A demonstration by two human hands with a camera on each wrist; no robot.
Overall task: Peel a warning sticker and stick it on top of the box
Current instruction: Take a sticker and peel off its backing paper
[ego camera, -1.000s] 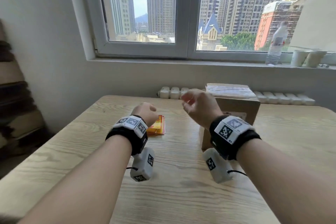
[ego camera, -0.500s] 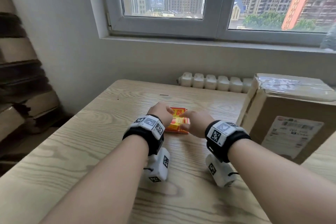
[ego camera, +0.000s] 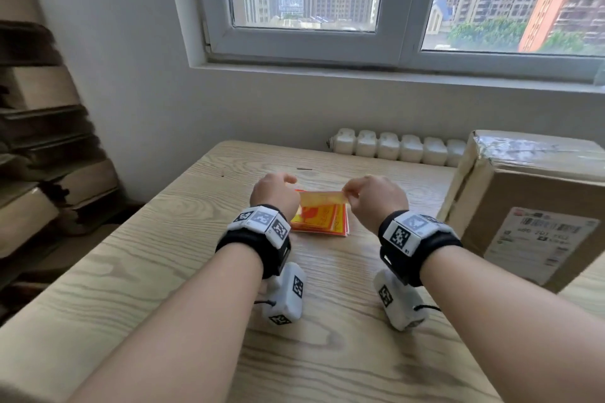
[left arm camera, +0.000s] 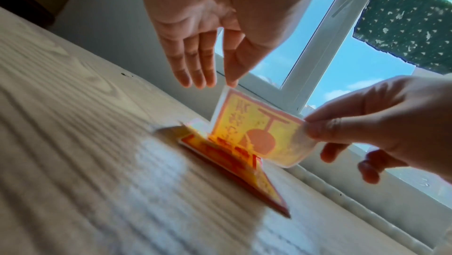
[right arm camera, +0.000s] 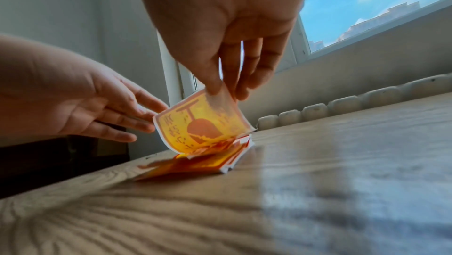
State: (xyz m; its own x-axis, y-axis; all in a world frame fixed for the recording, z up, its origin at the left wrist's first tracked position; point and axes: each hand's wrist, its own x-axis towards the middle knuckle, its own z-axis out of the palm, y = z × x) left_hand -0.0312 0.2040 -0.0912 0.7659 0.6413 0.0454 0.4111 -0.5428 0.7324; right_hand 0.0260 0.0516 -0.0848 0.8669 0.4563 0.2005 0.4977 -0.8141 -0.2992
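A small stack of yellow-and-red warning stickers (ego camera: 319, 222) lies on the wooden worktop (ego camera: 163, 255), between the two hands. The right hand (ego camera: 376, 198) pinches one corner of the top sticker (left arm camera: 259, 133) between thumb and forefinger, so its grip is narrow and holding the sticker. That sheet curls up off the stack, with its lower edge still down on the pile. The left hand (ego camera: 273, 195) sits at the stack's 9 o'clock side, its fingers (left arm camera: 193, 65) straight and loose just beside the lifted sheet's free edge, holding nothing. The cardboard box (ego camera: 530, 206) stands at 3 o'clock from the stack, well apart, its taped top bare. A white radiator (ego camera: 396, 147) runs along the wall at 12 o'clock, under the window (ego camera: 393, 0).
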